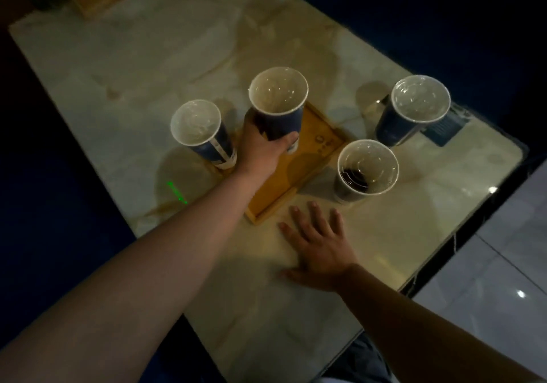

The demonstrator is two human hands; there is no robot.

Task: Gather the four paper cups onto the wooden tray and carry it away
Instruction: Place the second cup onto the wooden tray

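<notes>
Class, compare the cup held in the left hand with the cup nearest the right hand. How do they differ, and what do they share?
1. The held cup has an open top with no lid; the near cup has a clear lid.
2. The held cup is gripped by the left hand over the tray; the near cup stands untouched on the table, beside the tray.
3. Dark liquid shows in the near cup; the held cup looks empty.

Both are dark blue paper cups with white rims.

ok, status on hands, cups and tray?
Left hand gripping open-topped blue paper cup over wooden tray. Right hand flat on marble table. Other three not clearly on tray.
</notes>
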